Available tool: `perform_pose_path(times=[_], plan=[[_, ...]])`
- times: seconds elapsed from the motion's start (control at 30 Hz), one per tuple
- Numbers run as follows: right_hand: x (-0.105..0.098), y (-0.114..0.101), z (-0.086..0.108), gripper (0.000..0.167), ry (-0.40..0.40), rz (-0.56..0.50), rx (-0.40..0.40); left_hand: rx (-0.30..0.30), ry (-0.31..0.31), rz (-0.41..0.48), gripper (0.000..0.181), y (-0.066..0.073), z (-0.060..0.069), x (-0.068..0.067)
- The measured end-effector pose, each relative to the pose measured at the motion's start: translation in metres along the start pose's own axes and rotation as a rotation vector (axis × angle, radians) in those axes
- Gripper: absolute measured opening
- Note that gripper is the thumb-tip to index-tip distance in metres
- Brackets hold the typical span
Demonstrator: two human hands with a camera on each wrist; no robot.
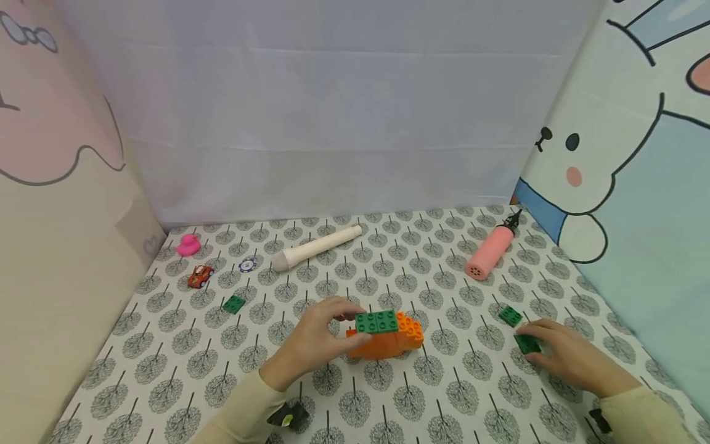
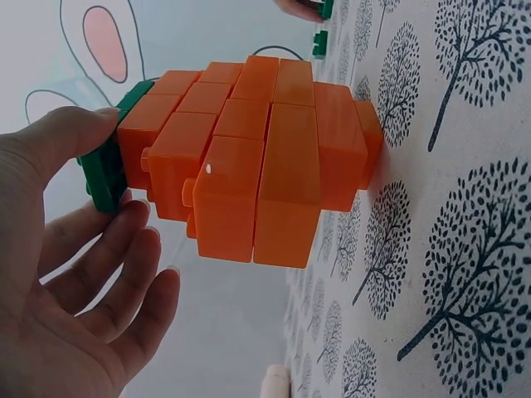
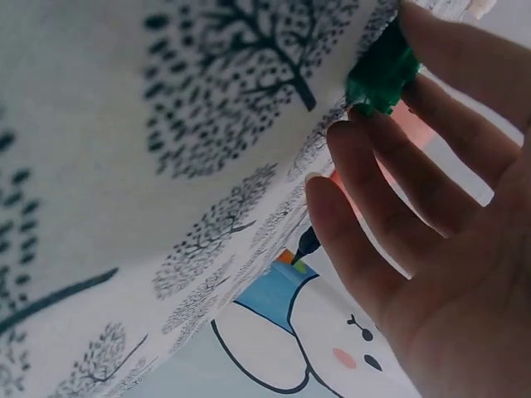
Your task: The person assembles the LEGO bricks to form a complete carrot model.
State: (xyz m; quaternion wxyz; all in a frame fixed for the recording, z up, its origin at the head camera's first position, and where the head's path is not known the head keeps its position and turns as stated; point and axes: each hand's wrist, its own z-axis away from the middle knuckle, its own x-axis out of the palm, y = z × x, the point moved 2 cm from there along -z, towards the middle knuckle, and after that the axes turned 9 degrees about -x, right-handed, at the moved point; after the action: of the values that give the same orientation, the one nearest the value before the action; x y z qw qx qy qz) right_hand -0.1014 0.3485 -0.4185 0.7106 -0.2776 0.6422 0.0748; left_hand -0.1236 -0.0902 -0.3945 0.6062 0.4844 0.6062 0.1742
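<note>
An orange toy brick build (image 1: 379, 346) stands on the tree-patterned cloth, with two green bricks (image 1: 376, 322) side by side across its top. My left hand (image 1: 318, 333) pinches the green top layer between thumb and forefinger; the other fingers curl loosely nearby in the left wrist view. Stepped orange bricks (image 2: 249, 149) bulge at the middle there. Off to the right, my right hand (image 1: 571, 354) pinches a green brick (image 1: 528, 344) low over the cloth. The right wrist view shows that brick (image 3: 383, 75) at the fingertips. Another green brick (image 1: 510, 316) lies just beyond it.
A loose green brick (image 1: 234, 304) lies left, near a red toy car (image 1: 200, 276), a pink rubber duck (image 1: 188, 245) and a blue-white poker chip (image 1: 247, 265). Farther back are a white stick-shaped object (image 1: 318, 248) and a pink cylinder (image 1: 490, 251) with a black tip. Curtains enclose the table.
</note>
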Motion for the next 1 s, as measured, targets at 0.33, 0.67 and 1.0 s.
perform_pose_path(times=[0.33, 0.67, 1.0], plan=[[-0.003, -0.022, -0.01, 0.042, 0.165, -0.092, 0.006, 0.001, 0.001, 0.0, 0.038, -0.001, -0.001, 0.001], [-0.007, -0.094, -0.065, 0.039, 0.389, -0.298, -0.335, 0.022, 0.005, 0.005, 0.037, 0.001, 0.0, 0.001], [-0.002, -0.135, -0.104, 0.036, 0.34, -0.353, -0.532, 0.05, 0.008, 0.002, 0.034, 0.0, 0.0, 0.001]])
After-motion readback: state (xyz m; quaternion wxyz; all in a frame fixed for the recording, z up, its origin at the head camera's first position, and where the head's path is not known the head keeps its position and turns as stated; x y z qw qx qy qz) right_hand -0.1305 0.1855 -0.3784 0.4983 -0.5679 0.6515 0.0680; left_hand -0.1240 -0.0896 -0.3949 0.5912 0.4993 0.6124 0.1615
